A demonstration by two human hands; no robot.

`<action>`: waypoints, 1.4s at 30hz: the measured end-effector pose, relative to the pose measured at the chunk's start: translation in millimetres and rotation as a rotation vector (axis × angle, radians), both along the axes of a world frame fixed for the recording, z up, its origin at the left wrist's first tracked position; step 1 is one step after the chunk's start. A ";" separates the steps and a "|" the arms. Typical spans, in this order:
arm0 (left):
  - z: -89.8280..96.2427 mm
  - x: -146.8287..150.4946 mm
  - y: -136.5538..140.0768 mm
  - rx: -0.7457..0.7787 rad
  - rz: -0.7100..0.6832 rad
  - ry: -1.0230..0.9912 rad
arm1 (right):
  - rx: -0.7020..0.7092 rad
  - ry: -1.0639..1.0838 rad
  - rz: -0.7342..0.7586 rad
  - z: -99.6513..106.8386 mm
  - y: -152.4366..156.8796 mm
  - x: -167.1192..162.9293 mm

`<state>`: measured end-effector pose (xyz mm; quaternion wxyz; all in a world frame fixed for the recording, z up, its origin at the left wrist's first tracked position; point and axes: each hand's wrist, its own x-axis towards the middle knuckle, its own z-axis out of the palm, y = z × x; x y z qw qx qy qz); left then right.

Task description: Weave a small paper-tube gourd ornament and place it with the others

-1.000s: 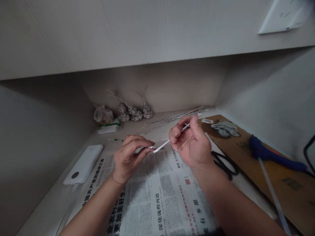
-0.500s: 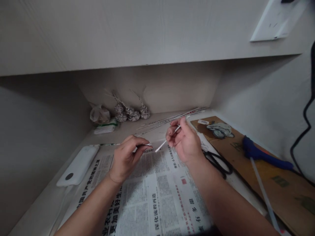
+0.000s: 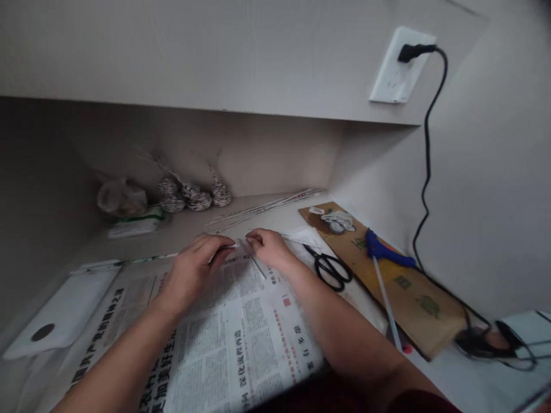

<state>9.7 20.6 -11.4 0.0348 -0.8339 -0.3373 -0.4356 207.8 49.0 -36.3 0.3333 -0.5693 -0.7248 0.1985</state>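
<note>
My left hand [image 3: 196, 265] is closed in a pinch on the end of a long, thin rolled-paper stick [image 3: 146, 260], which runs out to the left behind it. Close by on the right, my right hand [image 3: 269, 248] has its fingertips pinched at the top of a second thin paper stick [image 3: 258, 267], which slants down over the newspaper [image 3: 219, 338]. The fingertips of both hands are a small gap apart; motion blurs the stick ends there. Black-handled scissors [image 3: 331, 271] lie right of my right hand.
Several woven paper gourd shapes [image 3: 221, 195] stand at the back beside a plastic bag [image 3: 121, 197]. Loose paper sticks [image 3: 267, 207] lie along the back. A blue glue gun [image 3: 387, 252] rests on cardboard [image 3: 413, 310]. A white power bank [image 3: 60, 312] sits at left.
The view has turned to the right. My right hand has lowered and come nearer the left; its stick, earlier slanting up through the fingers, now points down toward the newspaper.
</note>
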 end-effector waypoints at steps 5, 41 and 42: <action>-3.8 -1.4 3.0 -0.026 -0.028 0.027 | -0.002 -0.105 -0.052 0.2 -3.0 5.5; -4.5 -2.7 6.4 -0.135 -0.013 0.065 | -0.053 -0.626 -0.260 14.8 -7.2 112.4; -4.4 -2.6 6.3 -0.135 -0.017 0.057 | -0.055 -0.623 -0.262 13.7 -4.1 109.7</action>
